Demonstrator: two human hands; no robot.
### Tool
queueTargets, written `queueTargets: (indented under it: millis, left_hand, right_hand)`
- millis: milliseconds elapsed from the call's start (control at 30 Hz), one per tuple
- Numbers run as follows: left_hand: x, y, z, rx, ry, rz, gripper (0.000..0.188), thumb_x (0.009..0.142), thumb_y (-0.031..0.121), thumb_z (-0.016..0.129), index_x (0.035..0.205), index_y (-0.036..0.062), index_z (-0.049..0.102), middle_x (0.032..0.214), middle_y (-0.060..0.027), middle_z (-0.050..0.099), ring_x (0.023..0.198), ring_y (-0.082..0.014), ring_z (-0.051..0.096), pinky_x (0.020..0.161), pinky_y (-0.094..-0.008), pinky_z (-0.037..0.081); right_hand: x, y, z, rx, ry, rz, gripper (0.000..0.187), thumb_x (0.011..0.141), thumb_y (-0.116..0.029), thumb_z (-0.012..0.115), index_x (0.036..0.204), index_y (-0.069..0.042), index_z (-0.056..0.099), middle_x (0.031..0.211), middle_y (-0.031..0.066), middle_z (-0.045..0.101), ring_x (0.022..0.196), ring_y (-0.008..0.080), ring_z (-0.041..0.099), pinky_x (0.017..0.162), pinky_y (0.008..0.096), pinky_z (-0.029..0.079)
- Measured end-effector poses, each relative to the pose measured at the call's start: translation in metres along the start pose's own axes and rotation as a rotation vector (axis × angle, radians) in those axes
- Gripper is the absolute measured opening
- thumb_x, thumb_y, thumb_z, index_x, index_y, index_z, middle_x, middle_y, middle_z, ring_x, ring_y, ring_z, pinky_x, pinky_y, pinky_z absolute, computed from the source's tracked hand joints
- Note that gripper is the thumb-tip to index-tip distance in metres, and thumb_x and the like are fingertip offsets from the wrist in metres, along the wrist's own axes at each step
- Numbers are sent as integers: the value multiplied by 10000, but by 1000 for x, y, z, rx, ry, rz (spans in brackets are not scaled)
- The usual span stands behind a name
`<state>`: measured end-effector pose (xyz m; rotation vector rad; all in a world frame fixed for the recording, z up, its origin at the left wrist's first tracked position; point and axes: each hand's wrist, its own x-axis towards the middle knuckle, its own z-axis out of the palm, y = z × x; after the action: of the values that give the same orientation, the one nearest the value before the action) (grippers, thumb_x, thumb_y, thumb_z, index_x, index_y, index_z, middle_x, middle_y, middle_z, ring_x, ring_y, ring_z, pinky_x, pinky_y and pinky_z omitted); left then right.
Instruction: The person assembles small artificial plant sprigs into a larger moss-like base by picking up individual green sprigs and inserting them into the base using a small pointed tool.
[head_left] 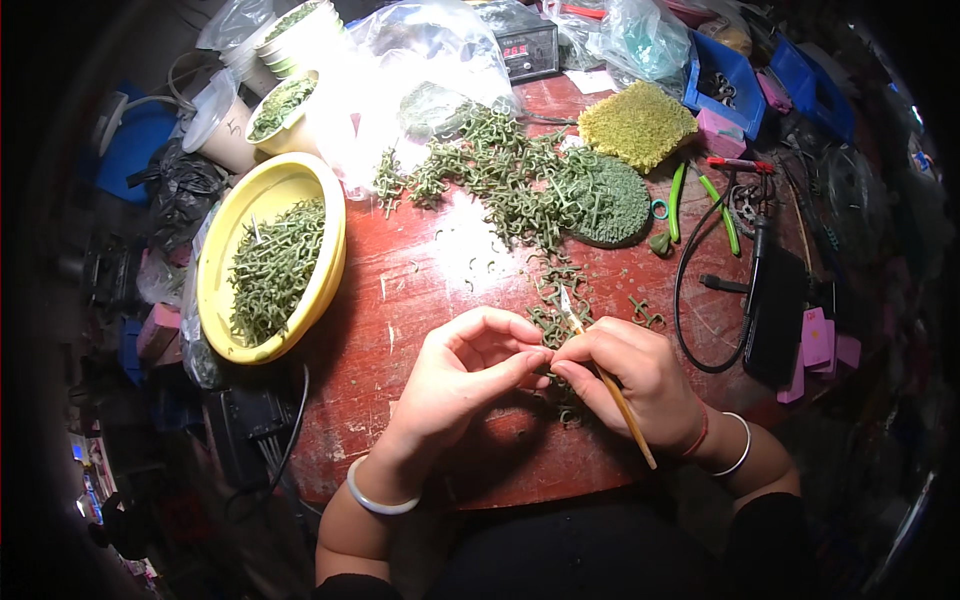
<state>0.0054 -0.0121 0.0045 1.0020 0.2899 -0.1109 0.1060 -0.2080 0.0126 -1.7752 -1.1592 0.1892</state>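
Note:
My left hand (465,365) is closed in a pinch near the table's front, its thumb and forefinger meeting my right fingertips. Whatever small piece sits between them is hidden. Closed around a slim tool (625,418) with a pale pointed tip and a yellow-brown handle is my right hand (635,370); the tip points away from me. Small green hooked pieces (550,322) lie under and beyond both hands. A larger heap of these pieces (520,180) spreads across the far middle. More fill a yellow basin (335,240) at the left.
Behind the basin stand white tubs (290,110) and clear bags (430,40). A green round pad (610,205), a yellow textured block (637,125) and green-handled pliers (677,203) lie at the far right. A black cable (690,335) curls beside a dark phone-like slab (775,320). Blue bins (722,85) stand behind.

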Motion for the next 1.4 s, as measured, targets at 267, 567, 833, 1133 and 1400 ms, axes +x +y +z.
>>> queueTargets:
  millis: [267, 567, 833, 1133, 1400]
  left_hand:
    - [-1, 3, 0, 28, 83, -27, 188, 955, -8, 698, 1133, -21, 638, 1045, -118, 717, 952, -194, 721, 840, -317, 617]
    - [1, 14, -10, -250, 152, -114, 213, 930, -11, 718, 1126, 3, 636, 1074, -143, 709, 1010, -225, 723, 874, -345, 636]
    - [3, 13, -11, -290, 115, -164, 212, 930, -11, 717, 1123, 0, 630, 1072, -144, 707, 1052, -262, 721, 889, -342, 632]
    - [3, 11, -15, -206, 153, -39, 236, 929, -15, 716, 1146, -19, 624, 1063, -146, 708, 1042, -272, 724, 904, -361, 623]
    - [4, 10, -8, -93, 190, -21, 217, 935, -3, 719, 1132, -18, 629, 1066, -162, 714, 1007, -242, 726, 905, -349, 616]
  right_hand:
    - [1, -2, -1, -101, 103, -13, 205, 845, -8, 767, 1024, -5, 666, 874, 142, 642, 740, 301, 645, 656, 385, 510]
    - [1, -3, -4, -60, 66, 46, 217, 841, -68, 800, 1001, -4, 667, 861, 135, 636, 741, 293, 645, 665, 376, 515]
    - [-2, 1, 0, -53, 30, 4, 131, 849, -51, 777, 924, -27, 672, 813, 115, 616, 719, 296, 622, 653, 395, 500]
    - [-1, 4, -1, -148, 57, 43, 165, 852, -62, 768, 974, -27, 663, 842, 122, 598, 758, 306, 613, 683, 402, 493]
    - [0, 2, -1, -221, -47, -36, 263, 837, -103, 811, 1047, -32, 669, 902, 109, 598, 789, 273, 603, 695, 371, 498]
